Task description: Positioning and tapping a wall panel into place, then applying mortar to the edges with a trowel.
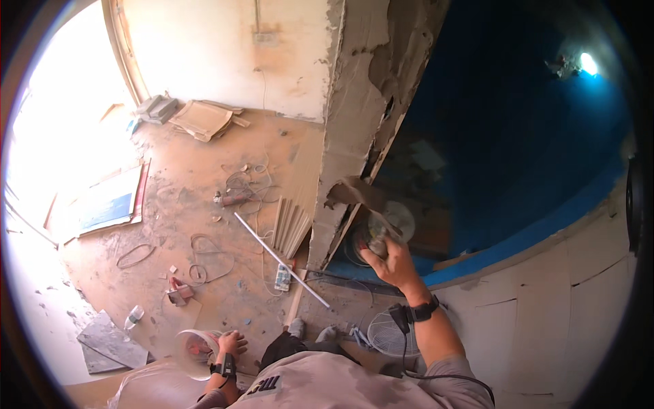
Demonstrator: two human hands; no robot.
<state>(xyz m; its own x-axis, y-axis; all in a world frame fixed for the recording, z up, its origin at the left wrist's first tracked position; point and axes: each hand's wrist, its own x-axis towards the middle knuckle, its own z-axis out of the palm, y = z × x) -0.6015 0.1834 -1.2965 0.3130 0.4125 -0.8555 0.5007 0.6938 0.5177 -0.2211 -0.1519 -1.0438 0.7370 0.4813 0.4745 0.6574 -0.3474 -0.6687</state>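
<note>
My right hand (393, 262) is closed around a brown, trowel-like tool (366, 194). Its broad curved end lies against the edge of the rough plastered pillar (351, 123); the grip is mostly hidden by my fingers. Low on the left, my left hand (233, 343) is closed at the rim of a round, pale bucket (185, 356). Something red shows inside the bucket, but I cannot make out what. A pale round disc shape (398, 219) appears beyond my right hand, in the dark opening.
A long white rod (283, 260) slants across the dusty floor beside stacked boards (291, 225). Power tools (236, 197) and loose cables lie further left, near flattened cardboard (204, 119). A round fan grille (394, 334) stands below my right forearm. Grey slabs (112, 342) and a plastic bottle (134, 316) lie at left.
</note>
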